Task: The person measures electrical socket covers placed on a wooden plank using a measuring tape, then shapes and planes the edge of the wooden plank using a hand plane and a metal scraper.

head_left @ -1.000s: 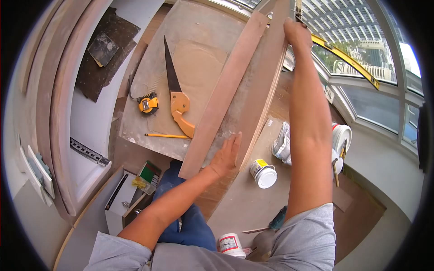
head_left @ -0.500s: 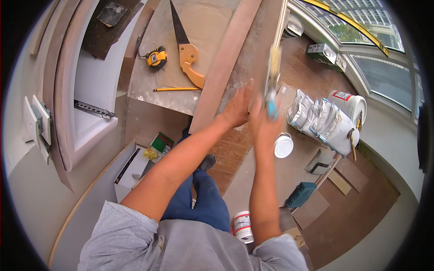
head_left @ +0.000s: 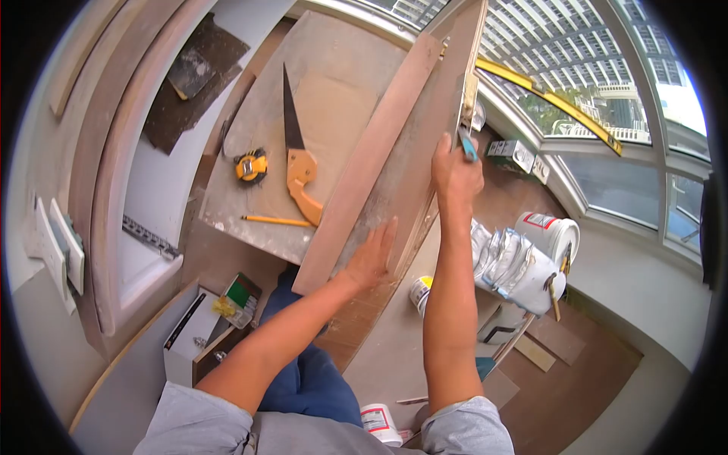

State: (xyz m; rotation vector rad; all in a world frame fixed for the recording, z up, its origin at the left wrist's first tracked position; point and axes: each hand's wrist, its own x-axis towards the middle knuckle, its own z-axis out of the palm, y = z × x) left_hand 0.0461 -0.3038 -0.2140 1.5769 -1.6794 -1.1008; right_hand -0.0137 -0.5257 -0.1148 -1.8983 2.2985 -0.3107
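Along the right edge of the long brown wooden board (head_left: 419,182), our right hand (head_left: 458,173) grips a small teal-handled tool (head_left: 468,145), fingers curled round it, tips hidden; our left hand (head_left: 370,256) lies at the board's near end, fingers straight and close together. A narrow reddish-brown wooden plank (head_left: 370,167) is left of the board, the dark-bladed handsaw with a tan handle (head_left: 301,168) farther left. To work well, we should brace with the left palm, fingers off that edge, and guide the tool with even pressure
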